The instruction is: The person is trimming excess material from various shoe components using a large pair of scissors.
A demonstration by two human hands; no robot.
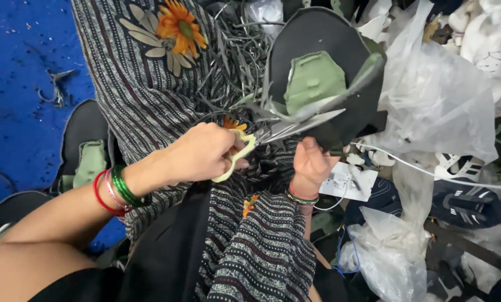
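My left hand (197, 154) grips scissors (278, 131) with pale yellow handles, the blades open against the edge of a black shoe-upper piece (317, 33) that has a green padded patch (315, 78). My right hand (311, 162) holds the lower edge of that black piece from below, just right of the blades. A thin green-grey strip curls off the piece near the blades. Both wrists wear bangles. The work is held above my lap, which is covered in striped fabric with orange flowers (150, 84).
Several thin grey trimmings (242, 50) lie piled on the lap beyond the scissors. More black-and-green pieces (85, 151) rest at the left on a blue floor (21, 84). Clear plastic bags (435, 100), a white power strip (348, 182), a white cable and dark shoes (466, 201) crowd the right.
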